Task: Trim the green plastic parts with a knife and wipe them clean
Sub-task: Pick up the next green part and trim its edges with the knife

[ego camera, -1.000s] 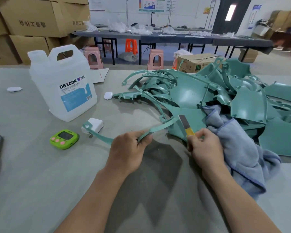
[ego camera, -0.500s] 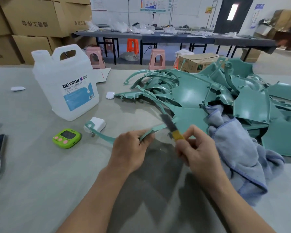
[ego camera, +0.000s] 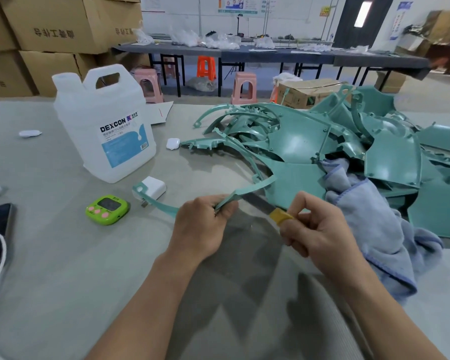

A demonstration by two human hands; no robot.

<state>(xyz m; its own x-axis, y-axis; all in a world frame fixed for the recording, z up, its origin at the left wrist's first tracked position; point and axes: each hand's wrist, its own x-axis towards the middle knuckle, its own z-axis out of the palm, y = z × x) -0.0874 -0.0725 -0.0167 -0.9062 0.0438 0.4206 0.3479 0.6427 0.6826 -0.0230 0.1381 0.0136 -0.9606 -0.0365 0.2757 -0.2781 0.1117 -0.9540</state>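
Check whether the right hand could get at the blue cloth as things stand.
Probably yes: the blue cloth lies right beside the right hand, nothing between them. That hand grips the knife, though, so it would likely need to set it down first.

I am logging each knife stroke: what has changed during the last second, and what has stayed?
The right hand swung the knife from upright near the cloth leftward and down; its blade now lies along the curved green strip, tip near the left hand. Nothing was taken up or let go. The left hand still grips the strip; jug, timer and pile stayed.
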